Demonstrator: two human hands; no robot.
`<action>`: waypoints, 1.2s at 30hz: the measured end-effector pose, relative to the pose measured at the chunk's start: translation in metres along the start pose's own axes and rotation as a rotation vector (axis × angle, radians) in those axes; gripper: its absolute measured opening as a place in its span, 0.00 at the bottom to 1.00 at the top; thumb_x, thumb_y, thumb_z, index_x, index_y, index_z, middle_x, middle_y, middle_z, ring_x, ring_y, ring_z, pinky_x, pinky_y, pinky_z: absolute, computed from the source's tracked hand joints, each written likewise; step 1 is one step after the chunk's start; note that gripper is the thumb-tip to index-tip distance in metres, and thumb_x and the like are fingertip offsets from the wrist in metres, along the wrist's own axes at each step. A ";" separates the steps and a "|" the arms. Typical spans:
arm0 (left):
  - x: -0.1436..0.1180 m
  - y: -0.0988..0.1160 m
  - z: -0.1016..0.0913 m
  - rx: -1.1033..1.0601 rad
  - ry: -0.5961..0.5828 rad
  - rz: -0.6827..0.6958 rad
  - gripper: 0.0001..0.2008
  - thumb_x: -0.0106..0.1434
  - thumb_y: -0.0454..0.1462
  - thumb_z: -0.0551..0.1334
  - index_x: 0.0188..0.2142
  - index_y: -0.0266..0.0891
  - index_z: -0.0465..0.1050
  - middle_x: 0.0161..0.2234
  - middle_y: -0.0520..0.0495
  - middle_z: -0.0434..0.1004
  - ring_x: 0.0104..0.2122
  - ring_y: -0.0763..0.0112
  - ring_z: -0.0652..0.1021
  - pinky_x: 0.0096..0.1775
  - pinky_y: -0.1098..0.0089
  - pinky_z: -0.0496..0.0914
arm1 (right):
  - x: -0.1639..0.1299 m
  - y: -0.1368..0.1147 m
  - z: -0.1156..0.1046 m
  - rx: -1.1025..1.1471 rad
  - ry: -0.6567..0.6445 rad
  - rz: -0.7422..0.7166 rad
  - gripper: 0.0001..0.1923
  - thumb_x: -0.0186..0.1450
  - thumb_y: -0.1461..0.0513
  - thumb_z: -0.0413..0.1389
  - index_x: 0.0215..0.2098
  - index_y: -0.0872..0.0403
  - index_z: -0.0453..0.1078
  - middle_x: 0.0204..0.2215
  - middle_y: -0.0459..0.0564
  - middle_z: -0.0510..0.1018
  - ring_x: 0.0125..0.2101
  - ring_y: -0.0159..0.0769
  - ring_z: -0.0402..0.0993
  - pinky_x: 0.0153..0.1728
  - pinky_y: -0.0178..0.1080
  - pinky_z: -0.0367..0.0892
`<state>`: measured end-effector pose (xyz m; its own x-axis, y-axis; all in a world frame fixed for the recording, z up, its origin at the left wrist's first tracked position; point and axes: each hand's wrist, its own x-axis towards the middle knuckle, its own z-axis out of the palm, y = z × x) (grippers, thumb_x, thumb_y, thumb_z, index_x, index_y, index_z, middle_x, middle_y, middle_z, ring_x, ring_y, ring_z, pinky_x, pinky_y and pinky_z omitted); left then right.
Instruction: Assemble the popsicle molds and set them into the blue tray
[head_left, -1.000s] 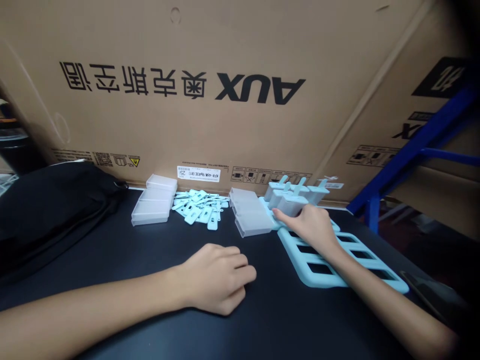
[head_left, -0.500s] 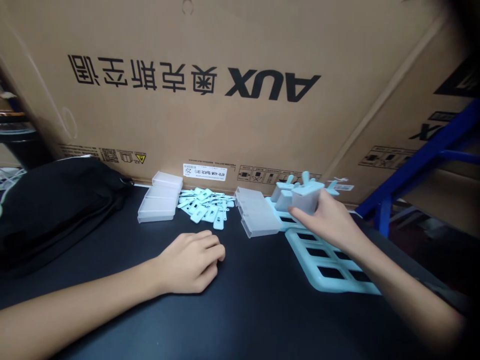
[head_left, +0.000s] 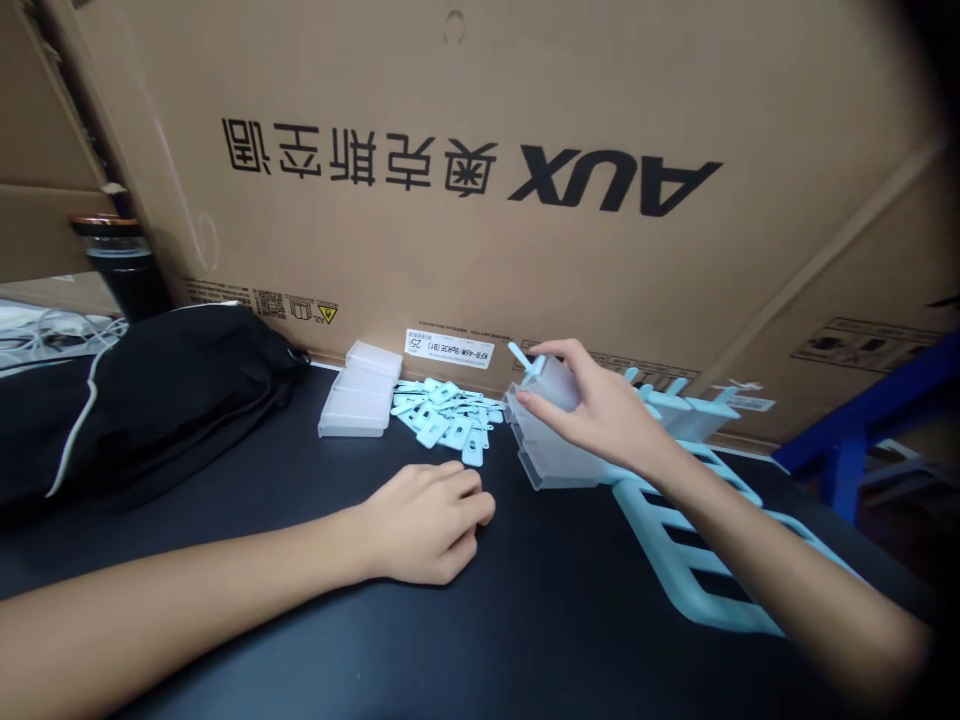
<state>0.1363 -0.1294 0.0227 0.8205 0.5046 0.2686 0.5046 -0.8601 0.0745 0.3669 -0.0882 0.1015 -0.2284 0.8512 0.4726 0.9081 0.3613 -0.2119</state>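
Note:
My right hand grips an ice-pop mould, a translucent cup with a light-blue stick lid on it, tilted above the translucent empty moulds. Several more lidded moulds stand in the blue rack behind my right wrist. My left hand rests on the black tabletop with its fingers curled and its palm hidden; nothing shows in it. Beyond it lies a loose pile of light-blue stick lids, with another row of translucent moulds to the left.
A second blue frame lies flat at the right, partly under my right forearm. A large cardboard box walls off the back. At the left are a black cloth bag and a dark tumbler; a blue metal bar stands right.
My right hand has moved left, carrying the lidded mould from above the blue rack to above the empty moulds. My left hand stays on the table. The camera view has shifted slightly.

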 end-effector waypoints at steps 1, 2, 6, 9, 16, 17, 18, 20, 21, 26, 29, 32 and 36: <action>0.000 0.000 0.000 0.003 0.002 0.000 0.05 0.63 0.35 0.53 0.38 0.42 0.66 0.37 0.51 0.71 0.36 0.67 0.72 0.33 0.68 0.67 | 0.006 -0.003 0.000 -0.041 -0.033 -0.028 0.27 0.62 0.44 0.52 0.54 0.46 0.60 0.41 0.51 0.77 0.36 0.45 0.74 0.34 0.43 0.64; 0.000 0.000 0.000 0.005 0.003 0.000 0.06 0.63 0.35 0.53 0.38 0.42 0.66 0.37 0.51 0.71 0.36 0.67 0.72 0.33 0.68 0.67 | 0.013 -0.007 0.000 -0.090 -0.075 -0.056 0.27 0.61 0.42 0.52 0.53 0.45 0.61 0.41 0.50 0.78 0.37 0.45 0.74 0.33 0.42 0.64; 0.001 0.000 0.000 0.013 -0.005 -0.001 0.06 0.63 0.35 0.53 0.39 0.43 0.66 0.37 0.51 0.71 0.35 0.67 0.72 0.33 0.67 0.67 | 0.042 -0.027 0.000 -0.350 -0.239 -0.150 0.32 0.60 0.36 0.46 0.54 0.45 0.63 0.40 0.54 0.78 0.37 0.50 0.75 0.29 0.42 0.61; 0.000 0.001 -0.001 0.022 -0.017 0.000 0.06 0.63 0.35 0.53 0.39 0.43 0.66 0.37 0.51 0.71 0.36 0.66 0.72 0.34 0.67 0.67 | 0.066 -0.047 -0.003 -0.536 -0.348 -0.229 0.34 0.60 0.37 0.46 0.55 0.46 0.64 0.38 0.57 0.79 0.36 0.52 0.75 0.29 0.44 0.62; 0.000 0.002 -0.002 0.037 -0.029 -0.006 0.06 0.63 0.35 0.53 0.39 0.42 0.66 0.37 0.50 0.70 0.36 0.66 0.72 0.34 0.67 0.68 | 0.112 -0.080 -0.021 -0.617 -0.526 -0.188 0.38 0.50 0.38 0.58 0.55 0.43 0.68 0.43 0.54 0.78 0.43 0.56 0.74 0.39 0.51 0.64; 0.000 0.002 -0.001 0.038 -0.027 -0.005 0.06 0.63 0.35 0.53 0.39 0.42 0.66 0.37 0.50 0.70 0.36 0.66 0.72 0.34 0.67 0.68 | 0.115 -0.080 -0.022 -0.611 -0.537 -0.174 0.39 0.49 0.38 0.59 0.55 0.43 0.69 0.44 0.54 0.78 0.44 0.57 0.73 0.40 0.51 0.64; 0.000 0.002 -0.001 0.040 -0.026 -0.004 0.06 0.63 0.35 0.53 0.39 0.42 0.66 0.37 0.50 0.70 0.36 0.66 0.72 0.34 0.67 0.68 | 0.117 -0.079 -0.021 -0.600 -0.553 -0.166 0.39 0.49 0.37 0.59 0.54 0.43 0.70 0.44 0.54 0.78 0.44 0.58 0.73 0.40 0.52 0.64; -0.001 0.002 0.000 0.042 -0.021 0.001 0.06 0.63 0.36 0.53 0.39 0.42 0.66 0.37 0.50 0.70 0.36 0.66 0.72 0.34 0.67 0.68 | 0.116 -0.074 -0.015 -0.567 -0.597 -0.172 0.40 0.48 0.36 0.58 0.54 0.43 0.70 0.43 0.55 0.78 0.44 0.58 0.73 0.39 0.52 0.64; -0.001 0.002 0.000 0.043 -0.020 0.002 0.05 0.63 0.36 0.53 0.39 0.42 0.66 0.37 0.49 0.70 0.36 0.66 0.72 0.34 0.67 0.68 | 0.115 -0.071 -0.010 -0.555 -0.617 -0.184 0.40 0.48 0.35 0.58 0.55 0.43 0.69 0.43 0.55 0.78 0.44 0.58 0.73 0.38 0.52 0.64; 0.000 0.001 0.001 0.061 -0.014 0.003 0.05 0.63 0.36 0.53 0.38 0.41 0.66 0.35 0.49 0.69 0.34 0.65 0.71 0.33 0.66 0.67 | 0.110 -0.054 0.010 -0.564 -0.656 -0.248 0.47 0.48 0.31 0.53 0.58 0.47 0.64 0.39 0.58 0.77 0.38 0.57 0.74 0.31 0.50 0.65; 0.000 0.000 0.001 0.065 -0.001 0.005 0.05 0.64 0.36 0.53 0.37 0.41 0.66 0.34 0.48 0.69 0.34 0.65 0.71 0.34 0.65 0.67 | 0.112 -0.045 0.010 -0.517 -0.663 -0.252 0.38 0.51 0.35 0.54 0.50 0.50 0.69 0.39 0.56 0.76 0.35 0.51 0.74 0.29 0.48 0.66; 0.000 0.000 0.002 0.058 0.011 0.002 0.05 0.64 0.36 0.53 0.37 0.40 0.66 0.34 0.48 0.69 0.35 0.65 0.70 0.36 0.65 0.68 | 0.114 -0.031 0.004 -0.456 -0.660 -0.265 0.29 0.52 0.40 0.57 0.43 0.49 0.71 0.42 0.54 0.73 0.32 0.45 0.73 0.31 0.47 0.66; 0.000 0.000 0.002 0.044 0.015 0.001 0.05 0.64 0.35 0.53 0.37 0.40 0.66 0.35 0.47 0.69 0.35 0.65 0.70 0.37 0.65 0.68 | 0.113 -0.005 -0.008 -0.416 -0.667 -0.311 0.26 0.53 0.43 0.58 0.42 0.51 0.71 0.43 0.54 0.72 0.35 0.44 0.72 0.36 0.47 0.68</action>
<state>0.1371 -0.1291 0.0212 0.8170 0.5024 0.2832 0.5155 -0.8563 0.0318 0.3395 0.0030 0.1622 -0.5298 0.8299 -0.1749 0.7950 0.5578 0.2384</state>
